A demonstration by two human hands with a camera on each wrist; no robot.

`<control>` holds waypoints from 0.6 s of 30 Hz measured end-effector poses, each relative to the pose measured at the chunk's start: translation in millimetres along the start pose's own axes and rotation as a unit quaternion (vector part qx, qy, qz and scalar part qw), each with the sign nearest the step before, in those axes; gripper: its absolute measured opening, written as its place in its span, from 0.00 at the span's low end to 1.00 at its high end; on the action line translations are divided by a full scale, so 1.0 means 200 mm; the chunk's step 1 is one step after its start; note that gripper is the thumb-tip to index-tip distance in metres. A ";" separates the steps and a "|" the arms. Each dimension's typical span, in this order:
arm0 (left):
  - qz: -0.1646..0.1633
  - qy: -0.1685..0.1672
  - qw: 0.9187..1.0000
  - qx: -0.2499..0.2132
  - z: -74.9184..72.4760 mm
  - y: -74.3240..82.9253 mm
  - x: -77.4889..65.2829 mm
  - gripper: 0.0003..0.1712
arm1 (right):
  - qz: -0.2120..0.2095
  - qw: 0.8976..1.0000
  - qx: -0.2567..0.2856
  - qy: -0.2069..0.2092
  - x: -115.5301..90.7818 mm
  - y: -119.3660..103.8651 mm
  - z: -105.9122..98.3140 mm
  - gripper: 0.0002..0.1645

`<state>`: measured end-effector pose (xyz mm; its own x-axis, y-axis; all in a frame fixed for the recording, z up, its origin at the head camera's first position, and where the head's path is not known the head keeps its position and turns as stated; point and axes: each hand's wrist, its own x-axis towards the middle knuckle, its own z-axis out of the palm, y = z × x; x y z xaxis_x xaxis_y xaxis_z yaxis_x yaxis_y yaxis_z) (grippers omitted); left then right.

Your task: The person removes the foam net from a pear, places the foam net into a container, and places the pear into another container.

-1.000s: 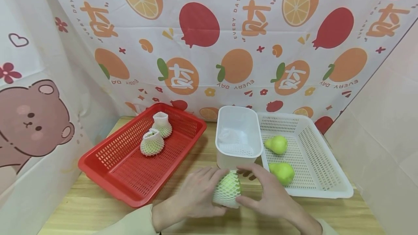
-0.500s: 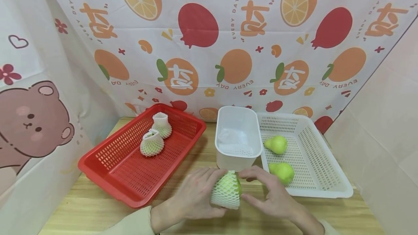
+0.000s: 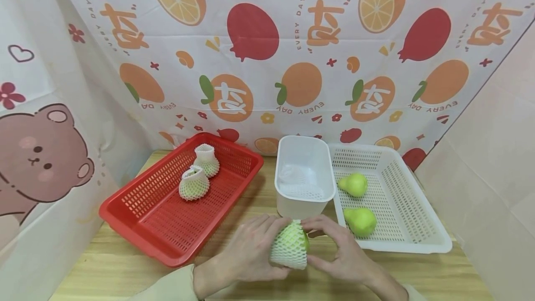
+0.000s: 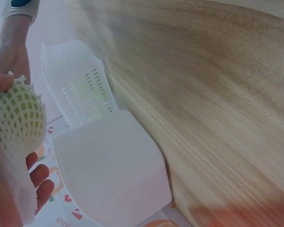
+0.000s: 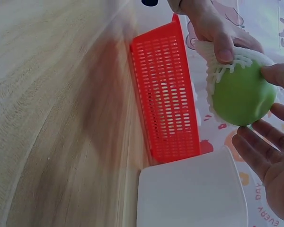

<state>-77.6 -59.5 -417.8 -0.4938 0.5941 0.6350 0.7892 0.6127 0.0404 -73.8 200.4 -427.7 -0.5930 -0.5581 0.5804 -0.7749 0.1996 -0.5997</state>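
My left hand (image 3: 255, 247) grips a green pear (image 5: 244, 94) partly covered by a white foam net sleeve (image 3: 289, 246), just in front of the white tub. In the right wrist view, the pear's rounded end sticks out bare from the net, and the left thumb presses on the net's edge. My right hand (image 3: 347, 250) has its thumb and fingertips on opposite sides of that bare end. Loose netting trails down past the left fingers (image 4: 40, 177) in the left wrist view.
A red basket (image 3: 184, 257) at left holds two net-wrapped pears (image 3: 194, 183). The white tub (image 3: 305, 145), with some foam netting in it, stands mid-table. At right, two bare pears (image 3: 360, 222) lie in a white basket (image 3: 418, 247). A printed cloth hangs behind.
The netted pear has tilted slightly, with more green showing on its right side. My right thumb and fingertips have shifted along the net's edge. My left hand keeps its grip.
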 end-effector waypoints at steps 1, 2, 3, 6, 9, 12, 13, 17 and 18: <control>0.000 0.000 1.000 0.000 0.00 0.00 0.00 0.58 | 0.002 1.000 0.001 -0.002 0.00 0.00 0.00 0.38; 0.000 0.000 1.000 0.000 0.00 0.00 0.00 0.58 | 0.005 1.000 0.004 -0.005 0.00 0.00 0.00 0.38; 0.000 -0.001 1.000 -0.001 0.00 0.00 0.00 0.58 | 0.005 1.000 0.005 -0.008 0.01 0.00 0.00 0.39; 0.002 -0.003 1.000 -0.003 0.00 0.00 0.00 0.58 | 0.005 1.000 0.010 -0.016 0.02 -0.01 0.01 0.42; 0.004 -0.007 1.000 -0.003 0.00 0.00 0.00 0.59 | 0.010 1.000 0.009 -0.025 0.03 -0.01 0.01 0.43; 0.006 -0.009 1.000 0.001 0.00 0.00 0.00 0.59 | 0.027 0.999 0.001 -0.029 0.04 -0.02 0.01 0.44; 0.007 -0.009 1.000 0.003 0.00 0.00 0.00 0.59 | 0.032 0.999 -0.002 -0.029 0.04 -0.02 0.02 0.45; 0.006 -0.013 1.000 0.006 0.00 0.00 0.01 0.60 | 0.044 0.999 -0.010 -0.022 0.05 -0.04 0.03 0.45; 0.006 -0.014 1.000 0.007 0.00 0.00 0.01 0.60 | 0.044 0.999 -0.011 -0.020 0.05 -0.04 0.03 0.45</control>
<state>-77.7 -59.0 -416.6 -0.4942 0.6157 0.6138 0.7905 0.6120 0.0226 -72.3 188.9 -420.7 -0.6500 -0.5696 0.5031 -0.7251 0.2666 -0.6350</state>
